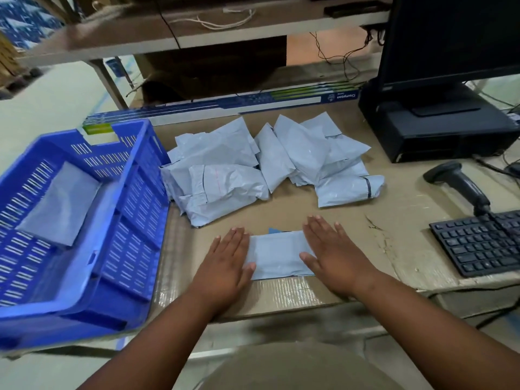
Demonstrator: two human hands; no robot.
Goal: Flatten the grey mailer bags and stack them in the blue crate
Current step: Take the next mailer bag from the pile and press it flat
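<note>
Near the front edge of the desk (281, 218) a grey mailer bag (277, 256) lies flat. The left hand (225, 263) presses its left end and the right hand (334, 257) its right end, both with fingers straight and spread, grasping nothing; the palms hide both ends of the bag, and a small blue corner of something pokes out from under its far edge, too little showing to tell what.

Toward the back of the desk sits a loose pile of mailer bags (267, 161), puffy and overlapping, so their count is hard to make out.

The blue crate (135, 220) stands at the left edge of the desk, overhanging the front and cut off at the picture's left side; one flat bag (60, 204) lies on its floor, blurred.

At the right edge are a keyboard (481, 243), cut off, a barcode scanner (461, 184) and a monitor (450, 38) on a black box.
</note>
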